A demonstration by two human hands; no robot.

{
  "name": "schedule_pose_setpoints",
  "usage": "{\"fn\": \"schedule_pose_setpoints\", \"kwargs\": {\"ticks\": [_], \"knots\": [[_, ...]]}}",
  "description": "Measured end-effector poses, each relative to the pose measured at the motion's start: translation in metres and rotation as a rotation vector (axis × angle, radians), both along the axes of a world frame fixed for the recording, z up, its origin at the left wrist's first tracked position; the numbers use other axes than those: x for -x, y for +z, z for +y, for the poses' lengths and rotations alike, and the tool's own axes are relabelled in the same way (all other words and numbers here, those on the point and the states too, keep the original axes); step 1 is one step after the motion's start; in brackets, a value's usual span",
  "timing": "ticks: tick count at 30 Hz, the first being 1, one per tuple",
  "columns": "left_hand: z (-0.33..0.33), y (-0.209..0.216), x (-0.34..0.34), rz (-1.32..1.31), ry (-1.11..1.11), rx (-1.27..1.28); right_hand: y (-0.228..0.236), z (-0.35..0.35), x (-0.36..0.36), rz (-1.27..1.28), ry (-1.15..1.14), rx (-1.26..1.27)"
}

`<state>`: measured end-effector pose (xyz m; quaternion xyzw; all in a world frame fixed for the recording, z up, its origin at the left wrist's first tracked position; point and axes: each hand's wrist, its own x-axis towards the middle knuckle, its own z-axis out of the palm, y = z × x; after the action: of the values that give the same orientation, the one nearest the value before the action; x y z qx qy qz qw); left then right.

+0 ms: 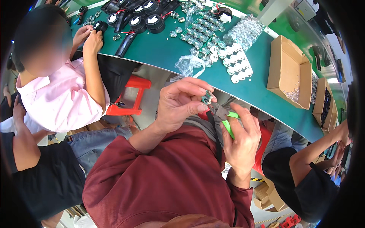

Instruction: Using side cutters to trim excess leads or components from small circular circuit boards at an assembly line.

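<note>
Between the thumb and fingers of my left hand (178, 102) is pinched a small green circuit board (207, 98), held just off the table's front edge. My right hand (243, 138) grips a pair of cutting pliers (229, 123) with bright green handles. Their grey jaws are right beside the board; whether they touch it I cannot tell. On the green table (159, 49) beyond lie rows of similar green boards (205, 30), a panel of white round boards (237, 62) and a crumpled clear plastic bag (189, 65).
Black round-headed housings (146, 17) are heaped at the far left, before a person in pink (61, 89) who handles small parts. A cardboard box (291, 72) of tiny pieces stands at right, with a smaller box (326, 106) beside it. Another person (304, 182) works at far right.
</note>
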<state>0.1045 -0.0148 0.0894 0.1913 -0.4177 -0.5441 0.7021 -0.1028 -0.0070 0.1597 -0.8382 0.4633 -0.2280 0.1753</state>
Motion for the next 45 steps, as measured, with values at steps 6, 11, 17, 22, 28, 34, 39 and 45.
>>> {"fn": "schedule_pose_setpoints", "kwargs": {"ticks": [6,11,17,22,28,34,39,45], "knots": [[0.001,-0.001,0.0,0.002,-0.004,-0.018,0.003,0.001,-0.001,-0.059,-0.008,-0.056],[0.002,-0.004,-0.005,-0.079,-0.027,-0.022,0.004,0.001,-0.001,-0.04,-0.001,-0.018],[0.002,-0.003,-0.004,-0.08,-0.019,-0.022,0.003,0.001,-0.001,0.001,-0.003,-0.002],[0.002,-0.001,-0.002,-0.054,-0.004,-0.004,0.002,0.0,0.0,0.041,0.005,0.041],[0.002,-0.002,-0.004,-0.11,-0.006,-0.012,0.003,-0.003,0.0,0.036,0.014,0.028],[0.002,-0.001,-0.005,-0.101,-0.043,-0.038,0.004,-0.001,-0.004,0.0,-0.009,0.007],[0.003,0.002,-0.004,-0.145,-0.037,-0.025,0.003,-0.001,-0.005,-0.016,-0.008,0.004],[0.007,0.008,0.003,-0.23,0.071,-0.02,-0.003,0.001,-0.006,-0.026,-0.008,0.022]]}}
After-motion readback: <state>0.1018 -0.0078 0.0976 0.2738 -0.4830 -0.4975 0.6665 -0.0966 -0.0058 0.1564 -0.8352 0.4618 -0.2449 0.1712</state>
